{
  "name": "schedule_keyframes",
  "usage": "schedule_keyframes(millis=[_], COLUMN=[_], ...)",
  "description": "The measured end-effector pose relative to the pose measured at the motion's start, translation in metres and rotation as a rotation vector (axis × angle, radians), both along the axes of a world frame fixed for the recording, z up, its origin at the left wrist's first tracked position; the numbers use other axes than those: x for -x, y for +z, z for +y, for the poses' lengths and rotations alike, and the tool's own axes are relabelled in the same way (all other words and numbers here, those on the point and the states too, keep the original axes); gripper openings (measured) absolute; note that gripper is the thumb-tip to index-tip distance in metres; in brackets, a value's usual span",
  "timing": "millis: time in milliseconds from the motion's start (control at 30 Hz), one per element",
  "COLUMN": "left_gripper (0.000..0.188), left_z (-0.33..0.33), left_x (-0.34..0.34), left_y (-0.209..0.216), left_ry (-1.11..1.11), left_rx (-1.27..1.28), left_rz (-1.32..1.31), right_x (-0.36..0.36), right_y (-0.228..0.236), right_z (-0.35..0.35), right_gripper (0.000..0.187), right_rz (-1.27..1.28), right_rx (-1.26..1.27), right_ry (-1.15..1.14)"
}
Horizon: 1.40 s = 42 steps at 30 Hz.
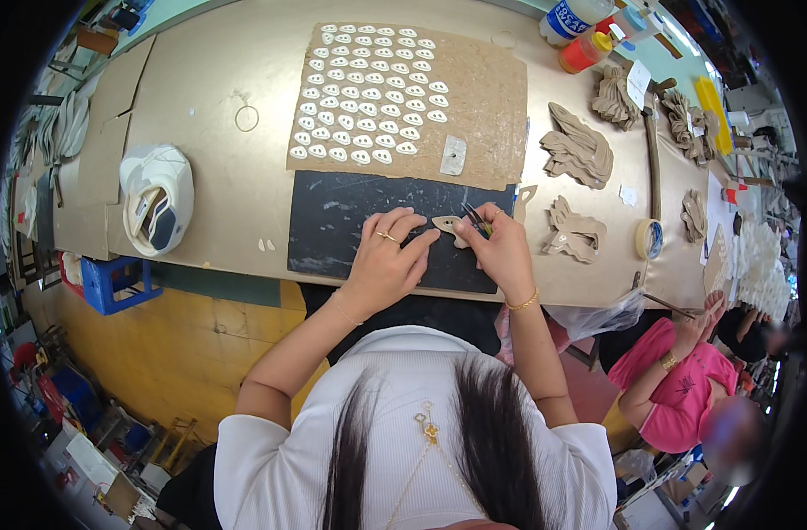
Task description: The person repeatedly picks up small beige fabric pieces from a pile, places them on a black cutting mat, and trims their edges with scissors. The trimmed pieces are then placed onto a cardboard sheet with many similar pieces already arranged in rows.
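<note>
My right hand is closed on dark tweezers, whose tips point away from me. Its fingertips also meet a small beige leather piece with holes on a black cutting mat. My left hand rests on the mat with its fingers apart, the index fingertip at the piece's left edge; it holds nothing that I can see. Beyond the mat lies a brown board, with rows of small cream pieces, each with two holes. A pale square patch lies near the board's front edge.
Stacks of beige cut pieces, a hammer and a tape roll lie at the right. Bottles stand far right. A white shoe sits left. A person in pink works at the right.
</note>
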<state>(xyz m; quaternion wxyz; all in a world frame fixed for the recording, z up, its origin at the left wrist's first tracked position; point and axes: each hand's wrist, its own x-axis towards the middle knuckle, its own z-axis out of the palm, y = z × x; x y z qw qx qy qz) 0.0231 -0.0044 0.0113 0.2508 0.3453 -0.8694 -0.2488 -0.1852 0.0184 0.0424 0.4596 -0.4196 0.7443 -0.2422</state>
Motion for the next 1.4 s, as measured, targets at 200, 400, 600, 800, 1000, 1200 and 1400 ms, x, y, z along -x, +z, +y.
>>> schedule_keyframes(millis=[200,400,600,800,1000,1200,1400], left_gripper=[0.042,0.045,0.047,0.046,0.044,0.037,0.038], left_z=[0.0,-0.002,-0.003,-0.002,-0.005,-0.001,-0.003], left_x=[0.003,0.006,0.007,0.008,0.013,0.019,0.019], left_y=[-0.002,-0.001,-0.001,0.004,0.012,0.013,0.013], left_ry=[0.011,-0.006,-0.017,-0.01,-0.035,-0.028,-0.095], left_rx=[0.029,0.05,0.053,0.038,0.112,0.204,0.24], left_rz=[-0.056,-0.085,-0.113,-0.117,-0.244,-0.275,-0.303], right_x=[0.0,0.001,0.0,0.0,0.0,-0.001,0.002], right_y=[-0.003,-0.007,-0.004,-0.005,-0.006,0.011,0.008], right_z=[-0.004,-0.003,-0.004,-0.004,-0.003,-0.001,-0.006], right_gripper=[0.031,0.03,0.028,0.028,0.027,0.026,0.024], right_rz=[0.081,0.103,0.113,0.12,0.125,0.114,0.078], right_rx=[0.006,0.015,-0.004,0.012,0.036,-0.006,-0.03], right_ry=[0.036,0.037,0.032,0.041,0.046,0.048,0.047])
